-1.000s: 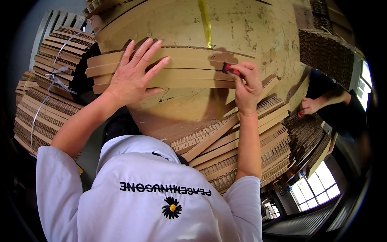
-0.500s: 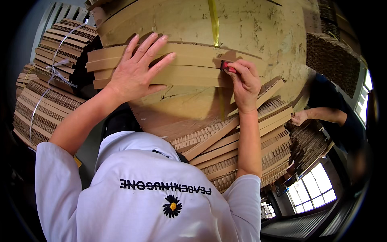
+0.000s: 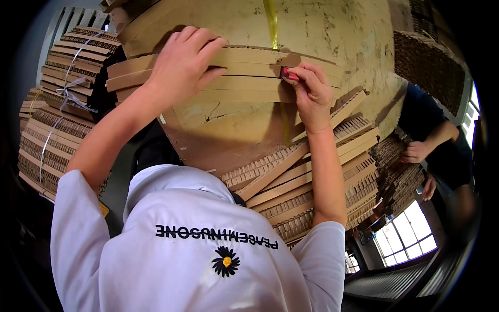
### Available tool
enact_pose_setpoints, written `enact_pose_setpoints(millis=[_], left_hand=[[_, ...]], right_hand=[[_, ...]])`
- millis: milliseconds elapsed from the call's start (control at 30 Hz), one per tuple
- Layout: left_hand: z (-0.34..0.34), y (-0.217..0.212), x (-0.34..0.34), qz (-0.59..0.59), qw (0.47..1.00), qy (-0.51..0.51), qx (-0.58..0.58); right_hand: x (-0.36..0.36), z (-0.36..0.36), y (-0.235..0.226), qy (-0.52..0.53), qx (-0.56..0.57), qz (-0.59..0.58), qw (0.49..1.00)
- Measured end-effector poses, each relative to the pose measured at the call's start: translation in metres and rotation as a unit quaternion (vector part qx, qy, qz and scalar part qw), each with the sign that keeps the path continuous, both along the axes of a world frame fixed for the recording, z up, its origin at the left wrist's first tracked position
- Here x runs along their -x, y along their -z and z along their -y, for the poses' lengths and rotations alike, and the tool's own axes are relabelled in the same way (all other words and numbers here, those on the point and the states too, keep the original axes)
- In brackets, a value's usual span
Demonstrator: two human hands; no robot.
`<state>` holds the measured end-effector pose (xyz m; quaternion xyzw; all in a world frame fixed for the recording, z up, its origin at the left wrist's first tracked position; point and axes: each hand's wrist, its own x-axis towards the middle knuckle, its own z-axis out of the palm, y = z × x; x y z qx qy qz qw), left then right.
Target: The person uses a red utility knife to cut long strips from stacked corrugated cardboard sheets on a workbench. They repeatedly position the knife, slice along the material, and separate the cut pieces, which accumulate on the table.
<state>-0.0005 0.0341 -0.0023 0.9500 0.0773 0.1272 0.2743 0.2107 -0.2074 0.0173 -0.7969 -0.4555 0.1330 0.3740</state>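
Several long brown cardboard strips (image 3: 252, 83) lie side by side on the worktop in front of me. My left hand (image 3: 184, 62) bends over their left part. Its fingers hook past the far edge of the outermost strip, and the thumb rests across the strips. My right hand (image 3: 314, 96) pinches a small red-and-black tool (image 3: 288, 74) over the right part of the strips. The tool's exact kind is hidden by the fingers. A small dark mark shows on the strip just beyond it.
A stack of honeycomb cardboard strips (image 3: 291, 195) lies below my right forearm. Tied bundles (image 3: 57, 140) stand at the left. Yellow tape (image 3: 272, 26) runs along the worktop (image 3: 343, 47). At the right, another person's hand (image 3: 416, 152) is beside more stacked cardboard (image 3: 397, 174).
My left hand has gone from lying flat with spread fingers to hooking over the far edge. The tool and my right hand have shifted slightly. The other person's hand has drawn away from the stack.
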Motion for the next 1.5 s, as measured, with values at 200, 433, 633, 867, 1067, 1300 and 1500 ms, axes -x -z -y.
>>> enact_pose_setpoints(millis=[200, 433, 633, 867, 1067, 1300, 1500], left_hand=[[0.000, -0.001, -0.013, -0.027, 0.999, 0.013, 0.025], [-0.062, -0.012, 0.083, 0.002, 0.968, -0.244, -0.051], [-0.069, 0.004, 0.128, -0.122, 0.892, -0.397, 0.177], [-0.084, 0.049, 0.136, -0.084, 0.903, -0.331, 0.262], [-0.124, 0.029, 0.145, -0.051, 0.845, -0.375, 0.378], [-0.205, -0.035, 0.093, 0.035, 0.915, -0.382, 0.122], [-0.122, -0.054, 0.055, 0.088, 0.885, -0.449, 0.086]], right_hand=[[-0.001, -0.003, -0.001, -0.005, 0.006, -0.020, 1.000], [0.000, 0.004, -0.001, -0.017, 0.008, -0.012, 1.000], [0.000, 0.003, 0.002, -0.030, -0.011, -0.002, 1.000], [0.005, -0.007, -0.017, 0.014, 0.011, -0.063, 0.998], [0.022, 0.030, -0.043, 0.216, -0.133, -0.120, 0.960], [0.044, 0.025, -0.028, 0.054, -0.045, -0.106, 0.992], [0.044, 0.021, -0.016, 0.031, -0.025, -0.073, 0.997]])
